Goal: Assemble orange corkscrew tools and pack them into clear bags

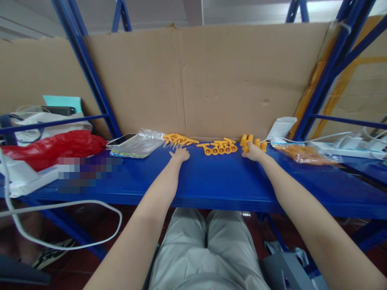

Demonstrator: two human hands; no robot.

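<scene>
I judge this reaching for parts: left hand (180,154) by orange stems (181,139) at eleven o'clock, right hand (253,152) at one o'clock's orange caps (243,140), fingers' opening and hold unclear, a careful pinch called for.

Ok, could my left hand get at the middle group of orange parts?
Probably yes: your left hand is left of the middle orange parts, with only blue tabletop showing between them.

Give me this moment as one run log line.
left hand: at orange pieces with silvery bits, contact unclear | right hand: at orange caps, grip unclear | between hands: orange funnel-like pieces
</scene>
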